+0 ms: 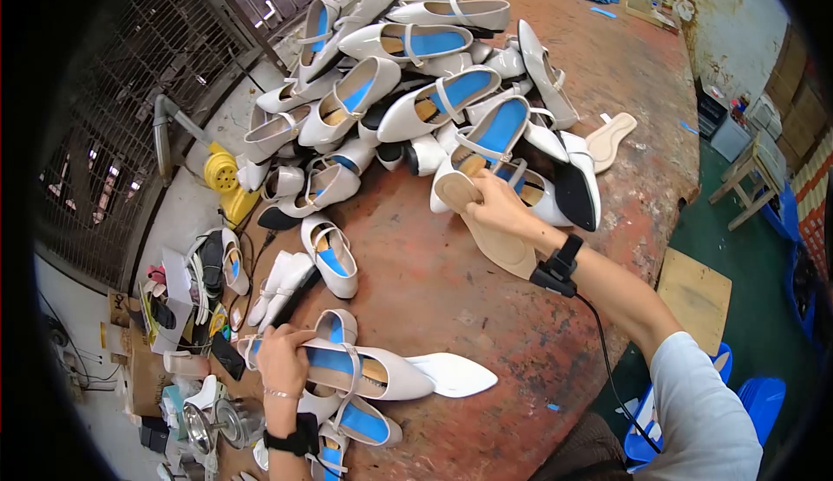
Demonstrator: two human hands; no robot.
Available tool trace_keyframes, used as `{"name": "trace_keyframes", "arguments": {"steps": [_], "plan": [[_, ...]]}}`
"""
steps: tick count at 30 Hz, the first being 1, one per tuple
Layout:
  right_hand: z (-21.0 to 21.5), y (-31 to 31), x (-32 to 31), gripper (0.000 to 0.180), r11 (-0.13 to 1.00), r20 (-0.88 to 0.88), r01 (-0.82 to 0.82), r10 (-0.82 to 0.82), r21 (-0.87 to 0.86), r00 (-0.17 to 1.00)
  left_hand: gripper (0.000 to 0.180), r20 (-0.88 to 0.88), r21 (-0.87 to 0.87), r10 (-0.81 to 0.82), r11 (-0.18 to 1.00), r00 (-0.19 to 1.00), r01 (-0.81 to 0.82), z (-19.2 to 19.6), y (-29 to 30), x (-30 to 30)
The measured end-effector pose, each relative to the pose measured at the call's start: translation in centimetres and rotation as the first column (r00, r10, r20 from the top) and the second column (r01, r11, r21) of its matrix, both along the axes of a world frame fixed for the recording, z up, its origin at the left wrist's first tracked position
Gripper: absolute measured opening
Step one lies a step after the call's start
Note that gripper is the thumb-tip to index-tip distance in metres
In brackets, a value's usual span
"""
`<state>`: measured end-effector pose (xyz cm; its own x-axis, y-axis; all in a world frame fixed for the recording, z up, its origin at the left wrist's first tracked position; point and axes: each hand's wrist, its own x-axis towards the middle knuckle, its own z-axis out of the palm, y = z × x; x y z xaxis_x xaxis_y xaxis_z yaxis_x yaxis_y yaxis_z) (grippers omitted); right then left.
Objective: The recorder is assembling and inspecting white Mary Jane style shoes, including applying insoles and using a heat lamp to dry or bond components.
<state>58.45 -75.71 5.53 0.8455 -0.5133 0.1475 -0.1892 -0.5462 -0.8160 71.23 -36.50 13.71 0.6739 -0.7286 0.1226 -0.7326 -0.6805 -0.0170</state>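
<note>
On the round rusty-red table [486, 307] there's a big heap of cream pointed shoes [416, 91] with blue linings, dumped any old way across the far half, so the near half stays open as working room. A few strays sit apart, like one single shoe [331, 255] near the middle.

Left hand [282, 361] is wrapped around the heel end of a shoe [373, 373], pinning it sideways at the table's near edge, opening turned up so the inside is reachable, I'd guess. Right hand [496, 205] is pinched on a tan insole [490, 229] right at the foot of the heap, another insole [610, 138] lying off to the right.

Hard to read: the left fingers are tucked behind the shoe, the clutter [186, 307] left of the table is a jumble, and fisheye blacks out the corners.
</note>
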Motion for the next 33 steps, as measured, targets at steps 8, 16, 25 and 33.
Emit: {"name": "trace_keyframes", "arguments": {"steps": [8, 16, 25, 33], "plan": [[6.1, 11.3, -0.9, 0.05, 0.687, 0.135, -0.707, 0.695, 0.166, 0.707, 0.019, 0.227, -0.109, 0.504, 0.863, 0.833, -0.493, 4.8, 6.4, 0.4], [6.4, 5.4, 7.4, 0.04, 0.955, -0.16, -0.294, 0.295, 0.031, 0.942, 0.039, -0.063, -0.033, 0.433, 0.899, 0.899, -0.436, 1.8, 8.6, -4.8], [2.7, 6.0, 22.9, 0.027, 0.735, -0.25, -0.449, 0.373, -0.508, 0.894, 0.044, -0.28, -0.144, 0.306, 0.924, 0.91, -0.355, 2.6, 10.9, -9.4], [7.0, 19.5, 15.6, 0.017, 0.729, 0.115, -0.557, 0.642, -0.398, 0.758, 0.048, -0.542, -0.4, 0.362, 0.683, 0.758, -0.611, 1.1, 12.5, -7.9]]}}
